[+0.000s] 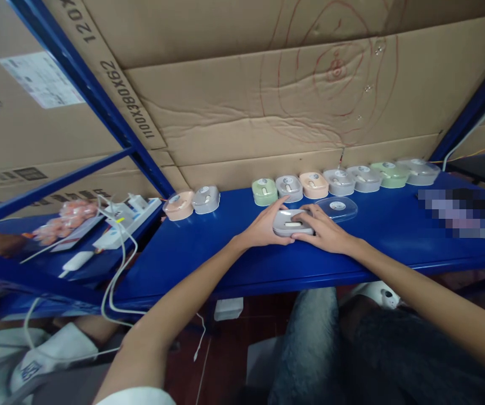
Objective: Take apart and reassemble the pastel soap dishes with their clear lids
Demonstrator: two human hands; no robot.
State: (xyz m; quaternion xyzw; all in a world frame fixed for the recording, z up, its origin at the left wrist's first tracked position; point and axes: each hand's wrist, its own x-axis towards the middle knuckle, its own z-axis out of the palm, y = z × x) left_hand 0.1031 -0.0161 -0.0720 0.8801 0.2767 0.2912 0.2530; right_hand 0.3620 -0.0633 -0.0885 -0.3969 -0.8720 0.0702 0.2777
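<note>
a grey, rounded plastic box (284, 220) is located between the left hand (261, 227) and the right hand (325, 229), over the blue bench (209, 256). left fingers: clamped on its left side. right fingers: clamped on its right side, reaching over the top. a clear, oval plastic lid (345, 209) lies just behind the right hand.

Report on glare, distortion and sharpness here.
Head view: soft sheen on the blue table, glints on the loose clear lid; head view: blue posts lean outward, likely wide-angle stretch; head view: the held gray box is legible, while the dark trouser leg sinks into shadow.
</note>
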